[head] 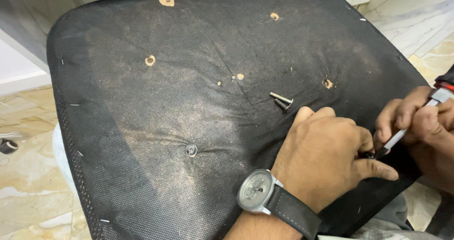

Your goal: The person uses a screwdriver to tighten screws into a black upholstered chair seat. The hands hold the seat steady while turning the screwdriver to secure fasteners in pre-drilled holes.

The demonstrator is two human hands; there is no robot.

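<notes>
My left hand [326, 155] hides whatever the screwdriver [402, 133] tip meets; my right hand [421, 126] runs off-frame.

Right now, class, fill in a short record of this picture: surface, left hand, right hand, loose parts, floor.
surface: black fabric chair seat underside, dusty, with screw holes
left hand: left hand, wearing a wristwatch, pressed on the seat by the tool tip
right hand: right hand gripping a screwdriver
loose parts: two bolts lying together on the seat
floor: marble tiles
</notes>
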